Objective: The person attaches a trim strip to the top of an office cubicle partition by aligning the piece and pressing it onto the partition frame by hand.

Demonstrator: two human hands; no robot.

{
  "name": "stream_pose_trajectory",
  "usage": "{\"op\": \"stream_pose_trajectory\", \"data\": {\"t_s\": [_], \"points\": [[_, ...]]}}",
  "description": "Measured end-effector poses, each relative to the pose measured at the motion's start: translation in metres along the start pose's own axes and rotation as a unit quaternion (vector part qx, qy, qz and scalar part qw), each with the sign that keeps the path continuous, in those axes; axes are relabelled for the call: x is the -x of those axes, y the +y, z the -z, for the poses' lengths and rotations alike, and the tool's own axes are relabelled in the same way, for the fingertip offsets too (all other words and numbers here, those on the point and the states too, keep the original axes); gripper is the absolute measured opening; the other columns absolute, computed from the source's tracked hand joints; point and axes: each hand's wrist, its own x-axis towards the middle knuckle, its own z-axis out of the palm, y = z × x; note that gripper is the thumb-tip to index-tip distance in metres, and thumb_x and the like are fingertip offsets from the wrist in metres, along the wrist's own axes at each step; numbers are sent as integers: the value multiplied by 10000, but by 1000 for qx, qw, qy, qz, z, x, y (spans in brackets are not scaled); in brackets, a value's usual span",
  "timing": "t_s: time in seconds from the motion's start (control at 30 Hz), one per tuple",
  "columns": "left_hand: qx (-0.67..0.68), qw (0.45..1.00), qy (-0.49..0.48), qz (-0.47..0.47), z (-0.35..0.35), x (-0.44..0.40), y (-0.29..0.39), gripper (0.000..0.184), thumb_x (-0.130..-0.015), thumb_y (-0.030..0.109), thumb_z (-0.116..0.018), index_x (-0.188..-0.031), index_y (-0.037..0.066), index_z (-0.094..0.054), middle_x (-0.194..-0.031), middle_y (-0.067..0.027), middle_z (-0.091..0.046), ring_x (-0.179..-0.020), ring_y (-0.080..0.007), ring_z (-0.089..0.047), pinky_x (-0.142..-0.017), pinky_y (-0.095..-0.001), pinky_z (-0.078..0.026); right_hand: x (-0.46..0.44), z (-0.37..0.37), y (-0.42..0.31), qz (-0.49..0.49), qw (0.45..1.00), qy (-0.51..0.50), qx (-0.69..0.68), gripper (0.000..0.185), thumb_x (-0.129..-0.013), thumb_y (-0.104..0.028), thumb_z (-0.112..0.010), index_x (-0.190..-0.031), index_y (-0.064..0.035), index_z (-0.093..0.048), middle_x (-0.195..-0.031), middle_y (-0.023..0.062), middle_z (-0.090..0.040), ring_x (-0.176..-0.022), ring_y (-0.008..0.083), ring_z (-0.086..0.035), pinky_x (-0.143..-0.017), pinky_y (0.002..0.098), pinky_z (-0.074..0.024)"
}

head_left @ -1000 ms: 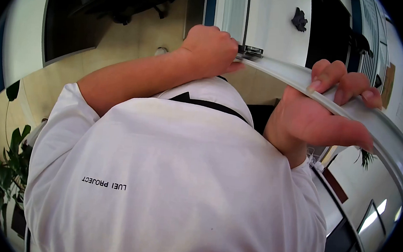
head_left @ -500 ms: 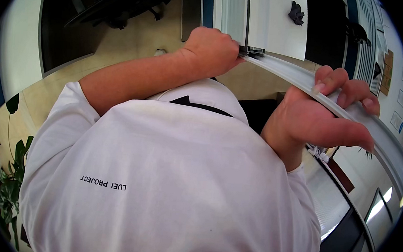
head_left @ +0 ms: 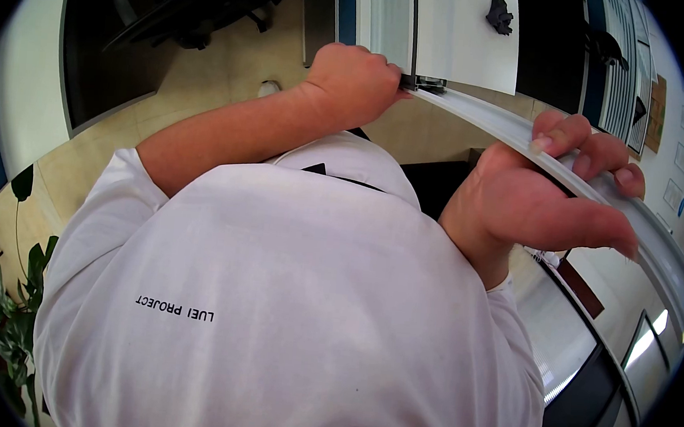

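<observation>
White rail [head_left: 494, 123]: R hand [head_left: 549, 190] on it, L hand [head_left: 356, 88] at far end

Rail runs approx. 12–1 to 3 o'clock. R hand, 2–3 o'clock: fingers hooked over, thumb out, rail held btwn fingers & palm. L hand, 12 o'clock: fingers curled tight, can't tell on what; dark fitting [head_left: 431, 84] just beside. Crumpled grey thing [head_left: 500, 15] on white panel [head_left: 460, 42], 1 o'clock.

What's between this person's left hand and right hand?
In the head view, a white rail runs between the left hand and right hand, with a small dark fitting beside the left one.
</observation>
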Motion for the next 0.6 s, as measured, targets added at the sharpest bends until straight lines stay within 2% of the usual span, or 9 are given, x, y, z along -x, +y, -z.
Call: {"op": "stream_pose_trajectory", "data": {"t_s": [0.33,0.43,0.5,0.53,0.57,0.6], "points": [[-8,1000,28,2,-2,15,-17,398,-953,513,-697,-853,134,-764,-768,-26,-735,-758,-254,-725,-581,-405,-548,14,-24,-8,-6,1000,-3,30,707,-755,-874,-695,-1054,-265,-496,-764,-75,-471,-612,80,-560,-594,214,-453],[-11,1000,27,0,1,15,-16,401,-965,512,-687,-866,131,-765,-773,-29,-736,-757,-256,-722,-586,-407,-547,12,-21,-7,5,999,-14,31,698,-803,-822,-722,-1038,-205,-497,-782,-38,-480,-660,117,-594,-615,260,-487],[-9,1000,0,10,7,15,-16,409,-978,511,-673,-872,126,-764,-777,-35,-736,-756,-257,-719,-593,-409,-546,7,-17,-4,70,991,-54,100,707,-845,-773,-732,-984,-130,-471,-807,11,-485,-705,168,-625,-628,317,-542],[-11,1000,2,10,8,15,-15,409,-978,511,-673,-872,126,-764,-777,-35,-736,-756,-257,-719,-593,-409,-546,3,-15,3,72,991,-53,99,707,-845,-773,-732,-984,-130,-471,-807,11,-485,-705,168,-625,-628,317,-542],[-10,1000,-8,15,10,19,-23,417,-983,514,-667,-871,123,-762,-779,-40,-736,-758,-259,-719,-596,-411,-545,5,-20,15,110,989,-95,20,615,-907,-618,-753,-1018,-118,-413,-808,63,-512,-653,196,-611,-578,358,-579],[-9,1000,-19,19,11,19,-22,425,-987,517,-662,-869,120,-760,-782,-44,-737,-760,-262,-719,-599,-413,-545,4,-22,18,127,986,-104,-10,583,-931,-549,-758,-1022,-110,-386,-806,84,-524,-639,212,-618,-545,381,-593]]}}
